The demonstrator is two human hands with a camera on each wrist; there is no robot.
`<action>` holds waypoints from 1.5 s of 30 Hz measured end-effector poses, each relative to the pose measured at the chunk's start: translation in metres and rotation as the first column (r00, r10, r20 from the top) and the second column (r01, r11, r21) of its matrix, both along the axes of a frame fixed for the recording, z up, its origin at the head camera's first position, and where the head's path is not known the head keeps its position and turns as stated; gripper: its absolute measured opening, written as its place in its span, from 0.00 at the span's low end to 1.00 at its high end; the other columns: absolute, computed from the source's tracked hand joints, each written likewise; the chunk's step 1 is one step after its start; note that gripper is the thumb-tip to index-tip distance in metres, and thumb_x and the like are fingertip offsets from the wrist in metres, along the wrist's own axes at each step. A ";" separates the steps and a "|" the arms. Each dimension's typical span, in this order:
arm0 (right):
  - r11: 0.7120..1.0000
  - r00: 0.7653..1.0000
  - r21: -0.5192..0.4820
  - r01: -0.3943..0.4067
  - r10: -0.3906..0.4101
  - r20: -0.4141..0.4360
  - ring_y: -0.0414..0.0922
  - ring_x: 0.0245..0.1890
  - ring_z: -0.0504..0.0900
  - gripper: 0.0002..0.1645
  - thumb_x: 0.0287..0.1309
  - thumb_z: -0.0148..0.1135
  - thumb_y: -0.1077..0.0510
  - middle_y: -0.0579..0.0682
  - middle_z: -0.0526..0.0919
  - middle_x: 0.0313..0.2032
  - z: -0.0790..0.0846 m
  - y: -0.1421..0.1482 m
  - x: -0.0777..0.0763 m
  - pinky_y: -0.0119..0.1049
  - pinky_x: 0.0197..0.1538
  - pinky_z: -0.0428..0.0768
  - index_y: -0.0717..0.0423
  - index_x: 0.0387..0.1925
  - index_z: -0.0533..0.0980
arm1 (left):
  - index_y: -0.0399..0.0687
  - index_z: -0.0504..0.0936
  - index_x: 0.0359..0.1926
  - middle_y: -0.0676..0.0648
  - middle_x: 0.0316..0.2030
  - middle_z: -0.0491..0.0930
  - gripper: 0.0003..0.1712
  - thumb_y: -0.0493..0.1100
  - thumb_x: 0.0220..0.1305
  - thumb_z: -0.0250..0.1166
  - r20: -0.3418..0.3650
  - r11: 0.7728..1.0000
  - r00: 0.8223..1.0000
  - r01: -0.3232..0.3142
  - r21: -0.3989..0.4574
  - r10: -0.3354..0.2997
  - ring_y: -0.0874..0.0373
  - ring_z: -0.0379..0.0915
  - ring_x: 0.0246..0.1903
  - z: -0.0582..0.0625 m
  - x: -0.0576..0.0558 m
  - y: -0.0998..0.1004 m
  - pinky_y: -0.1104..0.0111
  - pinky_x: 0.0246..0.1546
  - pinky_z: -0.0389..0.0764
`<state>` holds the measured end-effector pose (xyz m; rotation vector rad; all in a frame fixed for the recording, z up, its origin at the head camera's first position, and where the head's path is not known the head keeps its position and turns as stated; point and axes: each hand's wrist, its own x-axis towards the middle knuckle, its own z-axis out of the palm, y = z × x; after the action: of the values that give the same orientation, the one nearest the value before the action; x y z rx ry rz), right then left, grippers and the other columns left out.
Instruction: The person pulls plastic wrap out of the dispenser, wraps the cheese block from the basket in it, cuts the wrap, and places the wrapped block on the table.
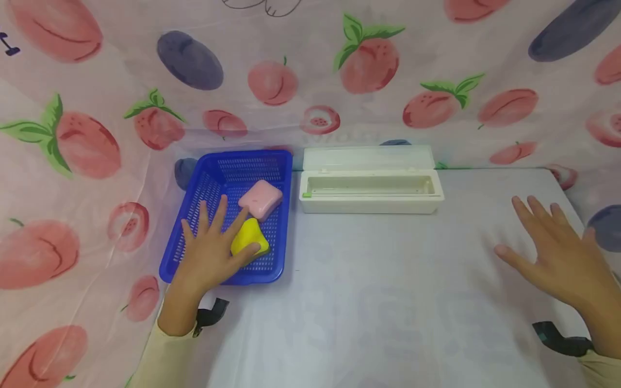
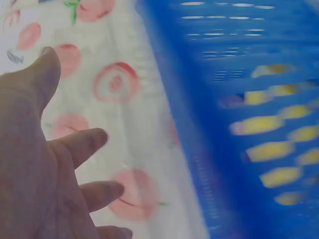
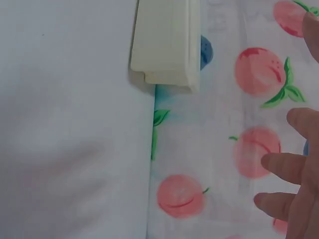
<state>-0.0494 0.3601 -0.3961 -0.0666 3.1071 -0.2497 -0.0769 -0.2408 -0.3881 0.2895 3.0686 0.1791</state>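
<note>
The yellow piece (image 1: pixel 248 235) lies in the near right part of the blue basket (image 1: pixel 286 226), with the pink piece (image 1: pixel 264 196) just beyond it on the far side. The left hand (image 1: pixel 208 256) is spread over the basket's near left part, fingers apart and gripping nothing. To the right of the basket, at the worktop's (image 1: pixel 378 280) far edge, sits a long white box (image 1: pixel 371 206); its lid (image 1: pixel 368 157) stands raised behind it, and a small green tab (image 1: pixel 306 194) shows at its left end. The right hand (image 1: pixel 565 258) hangs over the far right of the worktop, its fingers spread too, holding nothing and well apart from the box. A fruit-print cloth (image 1: pixel 271 32) rises behind everything.

This looks like an open-handed pause, with no piece in a grasp; picking up either one would call for the left hand to lower and close its fingers round it.

The left forefinger and thumb overlap the pieces in the head view, so I cannot tell whether they touch. The left wrist view is blurred, showing only yellow through the basket's slots. In the right wrist view the box and hand are cut off.
</note>
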 end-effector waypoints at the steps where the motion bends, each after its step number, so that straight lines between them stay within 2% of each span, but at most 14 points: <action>1: 1.000 1.000 -0.004 -0.014 0.014 -0.011 0.75 0.76 0.44 0.62 0.63 0.58 0.27 0.69 0.46 0.78 0.003 -0.001 -0.003 0.83 0.64 0.44 0.48 0.82 0.38 | 0.71 0.48 0.81 0.43 0.83 0.34 0.52 0.83 0.62 0.45 0.000 1.000 1.000 0.019 -0.012 -0.019 0.29 0.21 0.78 0.006 -0.003 0.003 0.22 0.66 0.31; 4: 0.998 0.997 -0.013 -0.061 0.061 -0.038 0.73 0.69 0.65 0.60 0.65 0.59 0.30 0.70 0.59 0.74 0.014 -0.009 -0.014 0.77 0.60 0.64 0.48 0.82 0.40 | 0.67 0.53 0.81 0.44 0.82 0.41 0.51 0.82 0.63 0.45 0.005 0.995 0.995 0.096 -0.020 -0.096 0.31 0.27 0.79 0.027 -0.015 0.014 0.25 0.68 0.37; 6: 0.995 0.995 -0.041 -0.089 0.086 -0.056 0.69 0.56 0.79 0.56 0.67 0.58 0.32 0.69 0.69 0.70 0.021 -0.015 -0.023 0.72 0.53 0.73 0.47 0.82 0.43 | 0.63 0.58 0.80 0.44 0.81 0.48 0.49 0.79 0.66 0.49 0.017 0.986 0.986 0.163 0.013 -0.164 0.33 0.33 0.80 0.039 -0.026 0.023 0.27 0.71 0.41; 8: 0.992 0.993 -0.068 -0.107 0.103 -0.066 0.67 0.45 0.84 0.51 0.69 0.56 0.33 0.68 0.77 0.62 0.027 -0.023 -0.033 0.69 0.45 0.76 0.48 0.81 0.49 | 0.56 0.64 0.77 0.43 0.79 0.56 0.44 0.72 0.70 0.54 0.032 0.969 0.971 0.232 0.083 -0.235 0.36 0.42 0.80 0.050 -0.039 0.032 0.32 0.73 0.48; 10: 0.986 0.988 -0.106 -0.129 0.118 -0.102 0.61 0.35 0.84 0.44 0.70 0.56 0.35 0.67 0.83 0.54 0.030 -0.032 -0.046 0.61 0.37 0.79 0.52 0.78 0.59 | 0.50 0.68 0.75 0.42 0.75 0.64 0.38 0.64 0.73 0.57 0.053 0.945 0.954 0.283 0.163 -0.295 0.39 0.51 0.78 0.056 -0.054 0.041 0.38 0.75 0.54; 13: 0.971 0.980 -0.172 -0.166 0.143 -0.138 0.54 0.32 0.81 0.35 0.70 0.58 0.38 0.63 0.86 0.47 0.031 -0.044 -0.068 0.46 0.30 0.77 0.55 0.68 0.73 | 0.44 0.74 0.69 0.41 0.68 0.74 0.30 0.55 0.74 0.60 0.078 0.904 0.926 0.338 0.264 -0.369 0.42 0.65 0.72 0.056 -0.080 0.058 0.46 0.73 0.64; 16: 0.951 0.975 -0.238 -0.197 0.166 -0.144 0.48 0.29 0.76 0.31 0.68 0.61 0.38 0.61 0.87 0.46 0.025 -0.055 -0.091 0.36 0.25 0.71 0.56 0.59 0.80 | 0.45 0.79 0.65 0.42 0.62 0.80 0.26 0.53 0.73 0.62 0.126 0.888 0.912 0.336 0.313 -0.389 0.46 0.73 0.64 0.049 -0.106 0.077 0.51 0.69 0.71; 20: 0.937 0.987 -0.311 -0.158 0.152 -0.044 0.49 0.29 0.75 0.34 0.68 0.59 0.34 0.60 0.87 0.45 0.014 -0.067 -0.119 0.38 0.25 0.71 0.55 0.59 0.81 | 0.47 0.84 0.59 0.46 0.57 0.85 0.22 0.53 0.72 0.63 0.152 0.860 0.890 0.351 0.371 -0.429 0.50 0.79 0.58 0.033 -0.139 0.105 0.56 0.63 0.76; 21: 0.932 0.989 -0.331 -0.144 0.147 -0.018 0.49 0.28 0.76 0.34 0.67 0.59 0.33 0.59 0.88 0.41 0.011 -0.069 -0.125 0.39 0.26 0.71 0.54 0.59 0.81 | 0.47 0.85 0.58 0.46 0.56 0.85 0.22 0.53 0.72 0.63 0.158 0.849 0.884 0.353 0.393 -0.440 0.51 0.80 0.58 0.029 -0.146 0.113 0.57 0.63 0.77; 24: 0.923 0.989 -0.373 -0.095 0.130 0.072 0.48 0.27 0.79 0.38 0.66 0.57 0.29 0.60 0.87 0.43 0.004 -0.075 -0.140 0.41 0.28 0.72 0.53 0.61 0.80 | 0.46 0.85 0.58 0.48 0.55 0.86 0.22 0.53 0.72 0.63 0.192 0.826 0.868 0.334 0.455 -0.457 0.53 0.81 0.57 0.018 -0.161 0.133 0.59 0.60 0.78; 29: 0.906 0.972 -0.420 -0.046 0.138 0.190 0.50 0.29 0.83 0.42 0.65 0.57 0.27 0.64 0.80 0.57 -0.005 -0.083 -0.156 0.40 0.33 0.75 0.53 0.64 0.77 | 0.50 0.85 0.57 0.50 0.53 0.87 0.21 0.55 0.73 0.63 0.251 0.835 0.867 0.277 0.476 -0.431 0.56 0.79 0.56 0.001 -0.175 0.156 0.62 0.59 0.78; 36: 0.809 0.918 -0.567 0.153 0.096 0.385 0.46 0.33 0.80 0.44 0.64 0.59 0.28 0.61 0.76 0.58 -0.022 -0.084 -0.171 0.36 0.37 0.78 0.54 0.69 0.72 | 0.50 0.86 0.57 0.50 0.54 0.86 0.20 0.55 0.72 0.64 0.310 0.809 0.866 0.166 0.564 -0.394 0.57 0.77 0.56 -0.025 -0.189 0.171 0.63 0.62 0.75; 40: 0.796 0.899 -0.573 0.196 0.087 0.429 0.43 0.30 0.80 0.46 0.62 0.62 0.28 0.60 0.74 0.59 -0.026 -0.085 -0.178 0.34 0.35 0.76 0.54 0.69 0.71 | 0.48 0.84 0.59 0.47 0.53 0.87 0.23 0.56 0.71 0.64 0.361 0.807 0.853 0.110 0.580 -0.376 0.57 0.79 0.54 -0.036 -0.192 0.173 0.64 0.61 0.76; 45: 0.782 0.879 -0.586 0.213 0.109 0.464 0.39 0.25 0.82 0.43 0.62 0.66 0.33 0.59 0.73 0.62 -0.030 -0.085 -0.186 0.30 0.28 0.74 0.55 0.68 0.73 | 0.47 0.83 0.61 0.45 0.51 0.87 0.25 0.56 0.71 0.64 0.417 0.800 0.831 0.056 0.597 -0.369 0.56 0.82 0.52 -0.042 -0.193 0.175 0.63 0.57 0.79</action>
<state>-0.2357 0.2752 -0.4259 0.0674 2.4019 -1.1094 -0.2696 -0.0662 -0.4303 0.5225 2.3448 0.9879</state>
